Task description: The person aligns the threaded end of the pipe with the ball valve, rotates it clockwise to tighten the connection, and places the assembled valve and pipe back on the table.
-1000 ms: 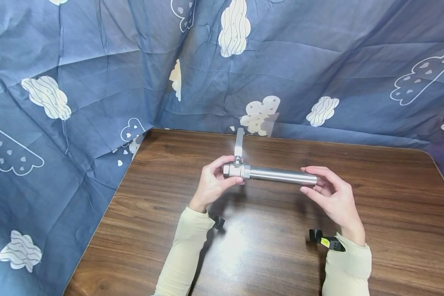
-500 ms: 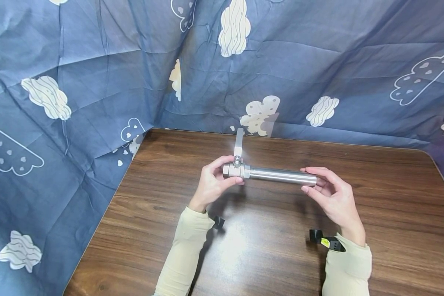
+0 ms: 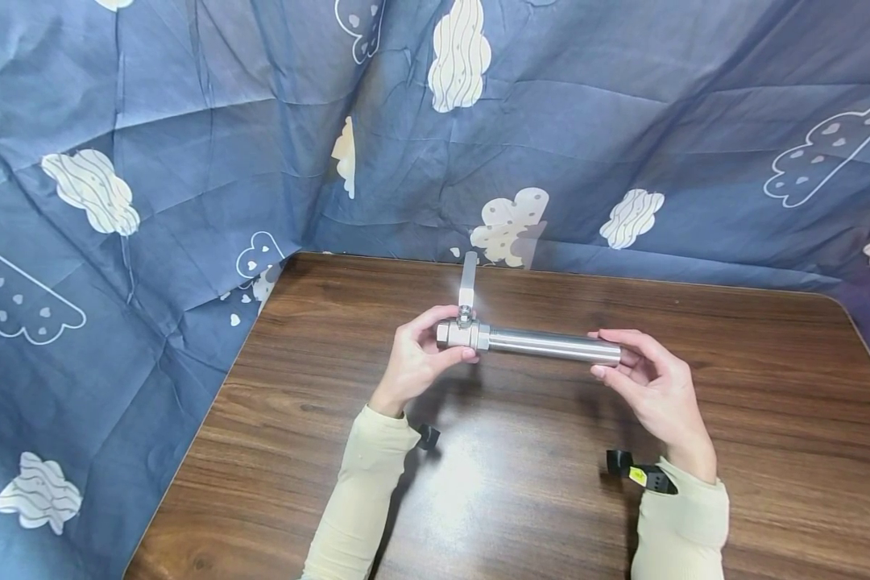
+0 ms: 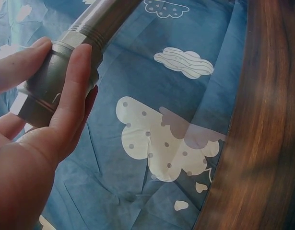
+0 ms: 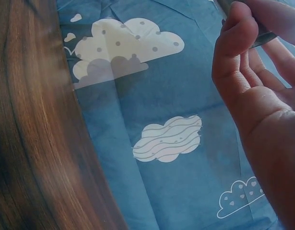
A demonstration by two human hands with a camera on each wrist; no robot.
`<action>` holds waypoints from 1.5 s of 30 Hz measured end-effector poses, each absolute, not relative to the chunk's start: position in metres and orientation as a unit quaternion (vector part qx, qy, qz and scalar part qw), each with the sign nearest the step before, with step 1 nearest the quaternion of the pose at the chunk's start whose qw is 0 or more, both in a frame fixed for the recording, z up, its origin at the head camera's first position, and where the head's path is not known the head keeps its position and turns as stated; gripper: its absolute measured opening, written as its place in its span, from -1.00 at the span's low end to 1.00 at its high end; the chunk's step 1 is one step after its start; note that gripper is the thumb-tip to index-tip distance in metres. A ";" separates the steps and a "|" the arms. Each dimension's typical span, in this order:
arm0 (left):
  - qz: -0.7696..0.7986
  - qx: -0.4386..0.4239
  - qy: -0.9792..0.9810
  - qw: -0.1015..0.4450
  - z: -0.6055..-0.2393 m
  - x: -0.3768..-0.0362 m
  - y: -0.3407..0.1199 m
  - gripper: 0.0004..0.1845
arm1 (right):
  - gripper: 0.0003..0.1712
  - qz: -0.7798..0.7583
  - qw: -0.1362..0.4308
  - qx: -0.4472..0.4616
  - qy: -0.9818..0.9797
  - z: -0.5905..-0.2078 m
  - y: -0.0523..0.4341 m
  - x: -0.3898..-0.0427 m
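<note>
The left hand (image 3: 416,358) grips the stubby silver metal valve body (image 3: 462,333), thumb and fingers curled round it. The right hand (image 3: 648,379) pinches the far end of the long polished steel pipe (image 3: 554,344) screwed into that body. Both hands hold the assembly level above the dark wood-grain bench (image 3: 522,483), just as a second ago; only the right fingertips have shifted slightly, so little headway shows. The flat white lever handle (image 3: 467,283) points to twelve o'clock, toward the blue cloud-print cloth (image 3: 188,145).

Even overhead light, glare patch on the table (image 3: 478,475) between the sleeves. Head view sharp, edges bowed. Wrist views dimmer, soft close up.
</note>
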State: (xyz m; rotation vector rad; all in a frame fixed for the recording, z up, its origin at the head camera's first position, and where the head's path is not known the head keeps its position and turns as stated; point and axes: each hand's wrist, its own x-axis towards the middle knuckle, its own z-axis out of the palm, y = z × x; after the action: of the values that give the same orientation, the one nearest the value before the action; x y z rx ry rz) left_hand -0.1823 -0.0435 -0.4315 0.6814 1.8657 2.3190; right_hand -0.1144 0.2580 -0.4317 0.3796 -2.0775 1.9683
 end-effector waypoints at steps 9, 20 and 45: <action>0.760 0.217 0.610 0.048 -0.432 -0.182 -0.044 -0.41 | -0.44 0.684 0.131 0.157 -0.700 -0.433 0.259 -0.114; 0.760 0.223 0.608 0.043 -0.432 -0.182 -0.043 -0.43 | -0.45 0.676 0.127 0.146 -0.711 -0.434 0.260 -0.114; 0.764 0.222 0.604 0.054 -0.431 -0.182 -0.042 -0.43 | -0.58 0.534 0.156 0.072 -0.828 -0.434 0.261 -0.112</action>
State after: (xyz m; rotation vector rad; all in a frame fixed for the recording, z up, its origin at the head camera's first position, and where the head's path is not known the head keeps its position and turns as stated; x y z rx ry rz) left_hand -0.1817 -0.0418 -0.4311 0.6756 1.8337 2.3189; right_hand -0.1122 0.2613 -0.4345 0.2066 -2.3699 1.5286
